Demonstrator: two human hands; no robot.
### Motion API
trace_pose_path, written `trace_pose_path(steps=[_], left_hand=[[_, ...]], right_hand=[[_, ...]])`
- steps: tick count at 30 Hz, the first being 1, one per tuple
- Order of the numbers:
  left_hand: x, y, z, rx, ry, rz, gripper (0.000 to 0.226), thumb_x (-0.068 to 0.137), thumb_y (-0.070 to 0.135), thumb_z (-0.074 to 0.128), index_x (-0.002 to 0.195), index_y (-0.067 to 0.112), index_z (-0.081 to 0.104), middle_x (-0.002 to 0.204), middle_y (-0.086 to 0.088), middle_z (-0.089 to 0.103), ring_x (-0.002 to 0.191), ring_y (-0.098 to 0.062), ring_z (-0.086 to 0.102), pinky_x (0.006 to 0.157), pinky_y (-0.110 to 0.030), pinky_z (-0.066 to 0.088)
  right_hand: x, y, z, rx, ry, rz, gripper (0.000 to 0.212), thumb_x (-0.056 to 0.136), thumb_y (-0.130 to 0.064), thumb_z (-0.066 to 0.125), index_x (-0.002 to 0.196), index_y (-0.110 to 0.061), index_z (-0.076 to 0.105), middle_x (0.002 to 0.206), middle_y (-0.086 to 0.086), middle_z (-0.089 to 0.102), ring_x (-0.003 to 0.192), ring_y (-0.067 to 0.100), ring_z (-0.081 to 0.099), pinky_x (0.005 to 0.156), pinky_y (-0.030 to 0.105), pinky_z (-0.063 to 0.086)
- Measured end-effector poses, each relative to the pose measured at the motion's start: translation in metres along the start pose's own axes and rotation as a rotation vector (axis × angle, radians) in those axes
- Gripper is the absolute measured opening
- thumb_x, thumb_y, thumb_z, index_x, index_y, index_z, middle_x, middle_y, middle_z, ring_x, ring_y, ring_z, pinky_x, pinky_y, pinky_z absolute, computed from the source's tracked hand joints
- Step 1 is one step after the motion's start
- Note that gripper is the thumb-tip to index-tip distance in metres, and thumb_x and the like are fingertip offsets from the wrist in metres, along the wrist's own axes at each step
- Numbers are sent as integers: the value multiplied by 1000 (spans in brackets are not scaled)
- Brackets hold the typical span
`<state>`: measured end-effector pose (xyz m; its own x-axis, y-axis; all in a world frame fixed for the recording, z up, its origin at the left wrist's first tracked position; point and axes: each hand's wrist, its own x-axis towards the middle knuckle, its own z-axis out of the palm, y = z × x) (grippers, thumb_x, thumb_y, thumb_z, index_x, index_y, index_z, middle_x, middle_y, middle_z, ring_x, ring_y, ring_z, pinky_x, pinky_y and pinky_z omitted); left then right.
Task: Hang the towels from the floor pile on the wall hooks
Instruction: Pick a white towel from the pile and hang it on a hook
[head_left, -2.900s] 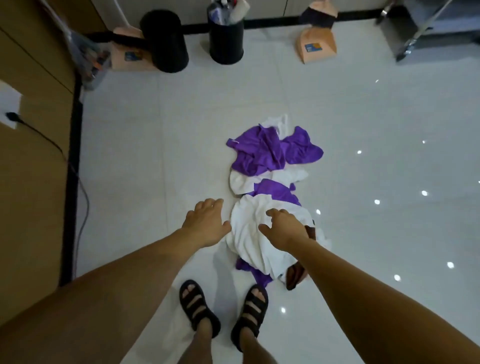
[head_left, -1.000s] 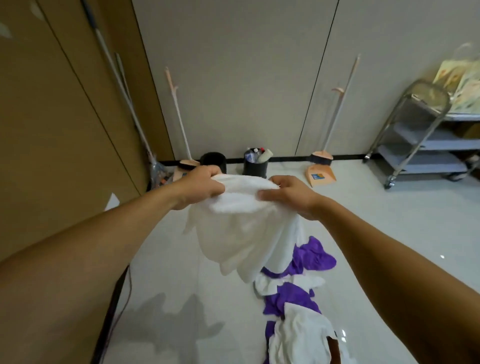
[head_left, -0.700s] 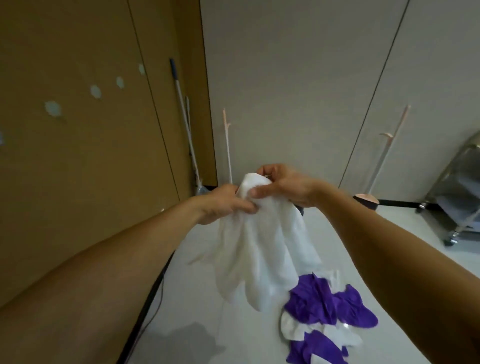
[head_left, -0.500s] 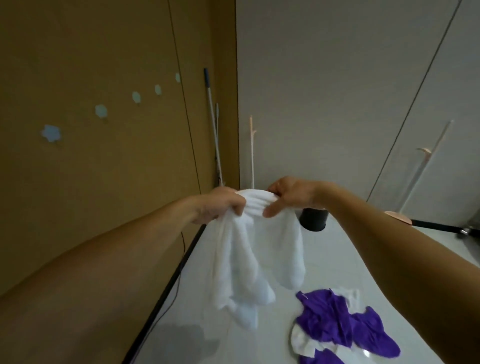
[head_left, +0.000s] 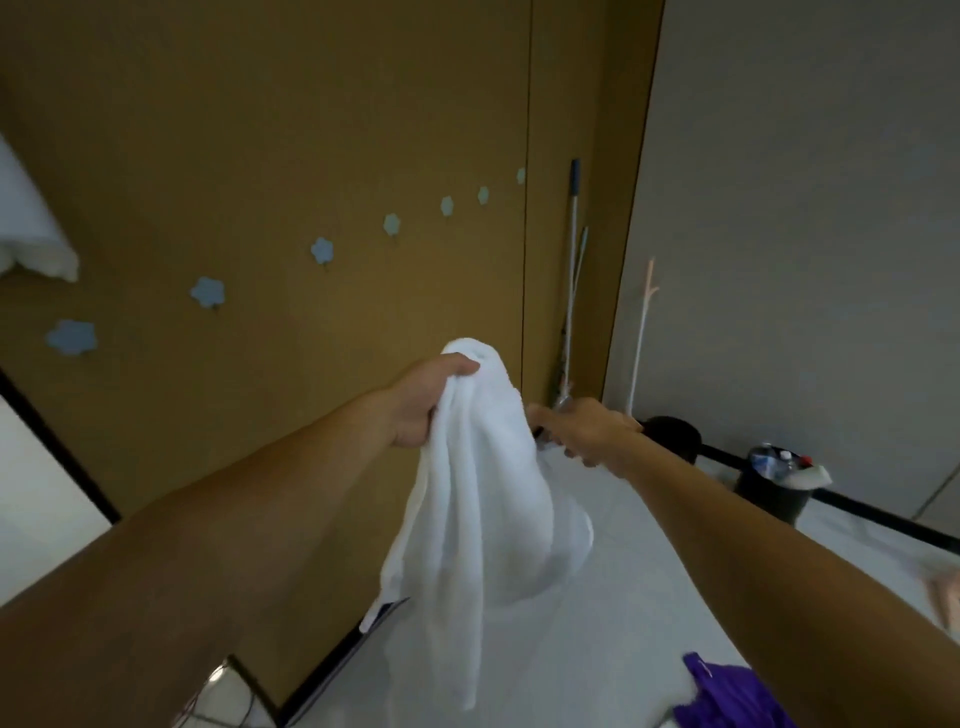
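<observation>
My left hand (head_left: 426, 402) gripped the white towel (head_left: 483, 493) by its bunched top, fingers curled round it. The cloth hung free above the floor (head_left: 597, 649). My right hand (head_left: 582, 431) sat just beside the towel's far edge, fingers loosely bent; I could not tell whether it pinched the cloth. Flower-shaped hooks (head_left: 322, 250) ran along the brown wall (head_left: 260, 130) beyond. A purple towel (head_left: 727, 696) lay on the floor.

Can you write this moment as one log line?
step: white towel lifted, not hung | left hand: grips its top | right hand: beside it, grip unclear | flower hooks: bare
</observation>
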<state>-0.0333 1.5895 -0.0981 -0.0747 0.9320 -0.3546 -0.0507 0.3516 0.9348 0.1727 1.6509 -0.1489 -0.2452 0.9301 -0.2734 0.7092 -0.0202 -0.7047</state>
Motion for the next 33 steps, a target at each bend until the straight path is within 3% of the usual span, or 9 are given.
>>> trace_pose_path(steps=[9,13,18,23,25,27,28,30,33], left_hand=[[-35,1,-30,-233,121,92,53,83,55,53,119,18,63,113,-12,70,109,-31,63,99,-43,46],[-52,6,-56,-248,273,153,45,85,59,50,106,23,65,106,-10,71,100,-28,65,87,-39,50],[-71,5,-98,-246,414,162,58,85,64,48,126,24,55,122,-7,61,114,-29,56,105,-46,40],[-98,6,-138,-294,520,201,40,86,60,51,107,27,58,109,-3,62,101,-26,58,88,-41,46],[-107,11,-156,-308,516,205,57,97,38,47,135,-4,44,135,-31,44,127,-47,40,111,-46,33],[-112,15,-174,-377,516,192,56,101,16,39,135,-22,15,140,-44,13,134,-53,14,113,-48,13],[-116,14,-183,-401,556,187,56,101,18,41,134,-22,21,139,-44,18,132,-54,18,112,-49,18],[-128,10,-198,-348,587,200,53,94,43,51,122,-2,55,124,-31,54,117,-48,50,99,-48,45],[-144,2,-227,-315,643,168,51,82,53,63,120,21,53,117,-4,57,109,-29,55,99,-48,44]], right_hand=[[-7,7,52,389,-346,256,81,82,-76,43,123,-7,53,117,14,62,104,32,61,91,48,48],[-9,-15,64,435,-573,209,64,82,-66,56,106,-8,69,95,10,75,90,29,71,77,42,57],[-15,-44,84,307,-712,221,56,79,-63,59,91,-9,66,74,6,67,66,20,59,62,27,48],[-24,-76,104,400,-632,193,28,86,-43,61,83,-17,73,78,2,73,63,18,68,58,25,52],[-29,-90,107,451,-618,200,25,82,-41,66,87,-17,72,78,4,73,60,20,68,57,27,53],[-32,-104,112,507,-580,180,32,80,-36,69,103,-15,69,88,6,74,72,23,68,61,30,54],[-32,-112,115,556,-556,143,33,80,-31,69,108,-14,69,96,6,74,81,24,67,65,32,54],[-34,-133,119,745,-474,46,28,83,-19,69,108,-9,69,112,9,71,91,25,67,68,35,54],[-34,-167,115,1048,-209,-72,26,88,-10,66,114,-7,62,117,5,62,94,22,63,76,36,54]])
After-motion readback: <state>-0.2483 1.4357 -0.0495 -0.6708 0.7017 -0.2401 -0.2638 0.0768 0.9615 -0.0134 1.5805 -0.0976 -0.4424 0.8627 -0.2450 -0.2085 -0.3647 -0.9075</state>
